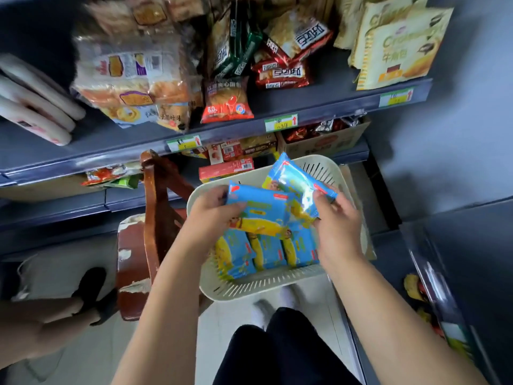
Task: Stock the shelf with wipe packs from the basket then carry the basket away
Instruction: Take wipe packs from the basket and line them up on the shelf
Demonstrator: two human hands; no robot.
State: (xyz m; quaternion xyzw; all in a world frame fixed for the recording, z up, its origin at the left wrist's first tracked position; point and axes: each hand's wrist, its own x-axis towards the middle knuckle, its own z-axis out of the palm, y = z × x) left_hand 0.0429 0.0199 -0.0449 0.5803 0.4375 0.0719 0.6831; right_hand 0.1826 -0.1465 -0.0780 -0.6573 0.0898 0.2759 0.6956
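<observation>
Gripping one blue wipe pack (258, 208) in the left hand (211, 215), just above the basket (249, 287). Pinching a second pack (298, 183) in the right hand (337, 218), tilted up over the basket's far side. Probably overlapping at the corners, though hard to tell through the glare on the wrapper. Below them, inside the basket, more packs (266, 251) standing on edge in a row along the near wall.

To do this lift well:
- Raise both packs clear of the rim before swinging toward the shelf (319, 87) beyond the basket.
- Keep them apart to prevent slipping, and hold by the body rather than the crimped seam.
- Look for a bare stretch of shelf among the snack bags (226, 102) instead of shoving stock aside.

Both forearms reaching forward and down from the near side of the basket, wrists turned inward. Left fingers curled round the first pack's left end; right thumb and fingers closed on the other pack's lower edge. Left of the basket, a wooden chair (155, 207).
</observation>
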